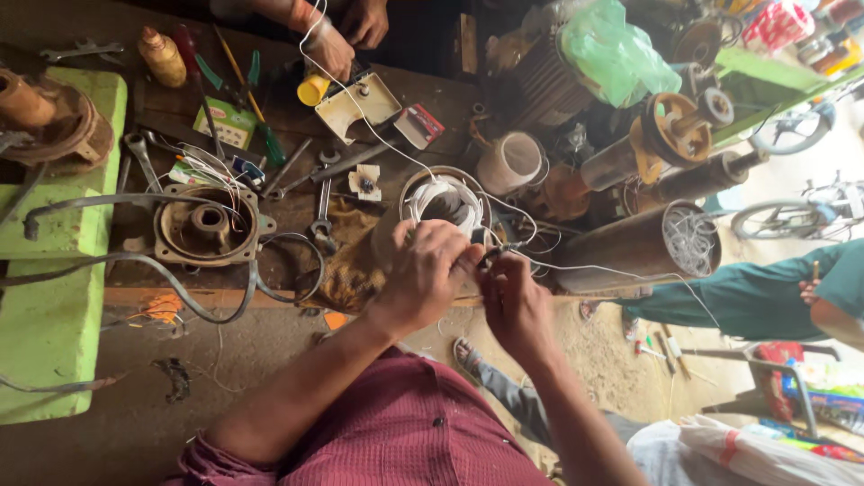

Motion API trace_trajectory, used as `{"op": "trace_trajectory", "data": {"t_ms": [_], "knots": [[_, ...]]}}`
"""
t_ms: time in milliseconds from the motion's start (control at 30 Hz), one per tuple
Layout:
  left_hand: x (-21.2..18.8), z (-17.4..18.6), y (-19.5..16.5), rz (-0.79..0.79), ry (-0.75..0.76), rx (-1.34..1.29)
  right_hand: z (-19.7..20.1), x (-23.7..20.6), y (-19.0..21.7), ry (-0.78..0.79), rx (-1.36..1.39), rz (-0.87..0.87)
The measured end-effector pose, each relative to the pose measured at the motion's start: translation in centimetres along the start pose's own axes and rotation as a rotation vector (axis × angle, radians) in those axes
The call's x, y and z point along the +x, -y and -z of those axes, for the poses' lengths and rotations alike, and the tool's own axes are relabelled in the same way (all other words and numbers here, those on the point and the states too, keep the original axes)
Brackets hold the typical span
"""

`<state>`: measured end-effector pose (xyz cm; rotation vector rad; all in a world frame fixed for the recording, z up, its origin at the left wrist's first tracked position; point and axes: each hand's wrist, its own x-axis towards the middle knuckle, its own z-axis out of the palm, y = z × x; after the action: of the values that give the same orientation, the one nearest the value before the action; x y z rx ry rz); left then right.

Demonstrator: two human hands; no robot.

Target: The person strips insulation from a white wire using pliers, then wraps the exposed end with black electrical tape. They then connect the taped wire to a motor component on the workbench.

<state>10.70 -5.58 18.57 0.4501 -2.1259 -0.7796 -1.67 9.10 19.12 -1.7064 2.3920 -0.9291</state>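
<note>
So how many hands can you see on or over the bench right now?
4. The left hand and right hand pinch a white wire beside the motor stator; a co-worker's two hands are at the far edge. Others may be hidden.

Cluttered wooden workbench (pixel 297 216), sandy floor (pixel 621 351), daylight.
</note>
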Motion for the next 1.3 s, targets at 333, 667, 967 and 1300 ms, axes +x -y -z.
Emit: {"op": "trace_trajectory", "data": {"t_ms": [333, 667, 967, 1300], "knots": [[1.1, 0.7, 0.0, -0.062, -0.016, -0.162, 5.8, 2.9, 3.0, -0.003, 0.983, -0.224], [0.8, 0.8, 0.1, -0.016, 0.192, -0.091, -0.2, 0.2, 0.9, -0.152, 0.194, -0.143], [2.1, 1.7, -0.1, -0.09, 0.037, -0.303, 6.3, 2.9, 3.4, -0.022, 1.161, -0.323], [1.1, 0.5, -0.4, 0.294, 0.249, -0.268, -1.9, -0.1, 0.3, -0.123, 0.031, 0.027]]}}
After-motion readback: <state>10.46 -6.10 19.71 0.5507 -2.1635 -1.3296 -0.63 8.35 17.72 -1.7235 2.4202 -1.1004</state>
